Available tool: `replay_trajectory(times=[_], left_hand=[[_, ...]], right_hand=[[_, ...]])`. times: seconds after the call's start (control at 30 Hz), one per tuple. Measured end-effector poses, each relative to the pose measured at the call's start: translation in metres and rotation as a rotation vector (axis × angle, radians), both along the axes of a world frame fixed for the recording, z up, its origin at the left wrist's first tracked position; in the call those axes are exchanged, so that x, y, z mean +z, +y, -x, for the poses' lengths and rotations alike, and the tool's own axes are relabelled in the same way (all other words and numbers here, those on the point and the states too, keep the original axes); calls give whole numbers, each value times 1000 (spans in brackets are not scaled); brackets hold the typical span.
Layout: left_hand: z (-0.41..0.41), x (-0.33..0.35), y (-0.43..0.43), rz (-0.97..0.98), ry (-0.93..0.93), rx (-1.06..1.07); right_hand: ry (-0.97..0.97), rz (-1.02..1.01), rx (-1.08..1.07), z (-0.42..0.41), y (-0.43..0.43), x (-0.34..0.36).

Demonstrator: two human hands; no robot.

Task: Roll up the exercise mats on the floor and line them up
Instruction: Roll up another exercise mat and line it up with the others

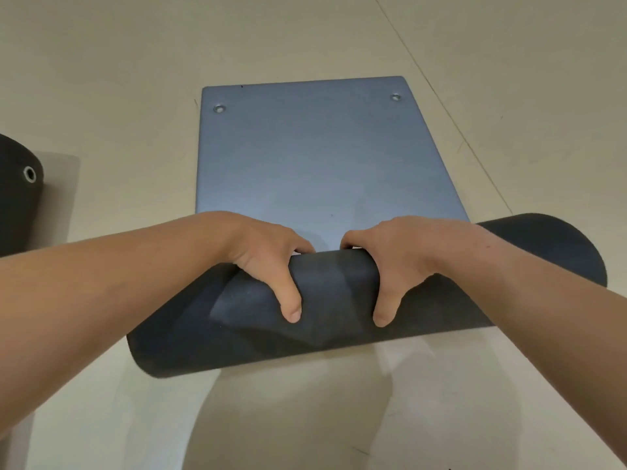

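subject: one mat (312, 154), blue-grey top face, black underside, lying on the floor (135, 62) approx. centre of view. its near end is wound into a roll (336, 283), black side out. the roll lies crosswise, left end nearer the camera, right end further off. the far portion of the mat lies flat on the floor, w/ two metal eyelets (220, 108) near its far corners.

left hand (268, 252): grasping the roll from above, left of centre. fingers curl over the far side where the roll meets the flat sheet; left thumb (290, 301) presses on the near face.

right hand (400, 252): same hold, right of centre; right thumb (383, 308) runs down the near face. hands near each other, not touching. roll surface dented and creased betw. and under the thumbs. fingertips hidden behind the roll.

second mat (17, 195): black, fully rolled, on the floor at the left edge of view, well apart from the first. one eyelet (29, 174) shows on its outer wrap.

floor: pale beige, smooth; thin seam line (441, 96) runs diagonally past the mat's right edge. both forearms bare.
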State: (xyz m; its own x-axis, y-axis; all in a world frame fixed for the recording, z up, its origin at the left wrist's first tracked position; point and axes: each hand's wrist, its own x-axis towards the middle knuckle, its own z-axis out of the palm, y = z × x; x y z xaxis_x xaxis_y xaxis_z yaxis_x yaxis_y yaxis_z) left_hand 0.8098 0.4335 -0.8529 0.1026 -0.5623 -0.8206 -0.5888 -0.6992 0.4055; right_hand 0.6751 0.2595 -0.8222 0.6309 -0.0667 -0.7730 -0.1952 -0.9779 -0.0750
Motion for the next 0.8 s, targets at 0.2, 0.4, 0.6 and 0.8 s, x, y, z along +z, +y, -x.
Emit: replay_trajectory(times=[0.2,0.4,0.6,0.8], left_hand=[[-12,-1,8,67,-175,41],[20,25,11,186,-780,-185],[72,-23,25,46,-806,-246],[40,-47,41,273,-853,-206]], right_hand=[[107,-104,-114,-28,-10,-10],[-265,55,-230,-47,-22,-11],[-466,193,-150,-45,-12,-11],[-94,222,89,-29,-3,-14]])
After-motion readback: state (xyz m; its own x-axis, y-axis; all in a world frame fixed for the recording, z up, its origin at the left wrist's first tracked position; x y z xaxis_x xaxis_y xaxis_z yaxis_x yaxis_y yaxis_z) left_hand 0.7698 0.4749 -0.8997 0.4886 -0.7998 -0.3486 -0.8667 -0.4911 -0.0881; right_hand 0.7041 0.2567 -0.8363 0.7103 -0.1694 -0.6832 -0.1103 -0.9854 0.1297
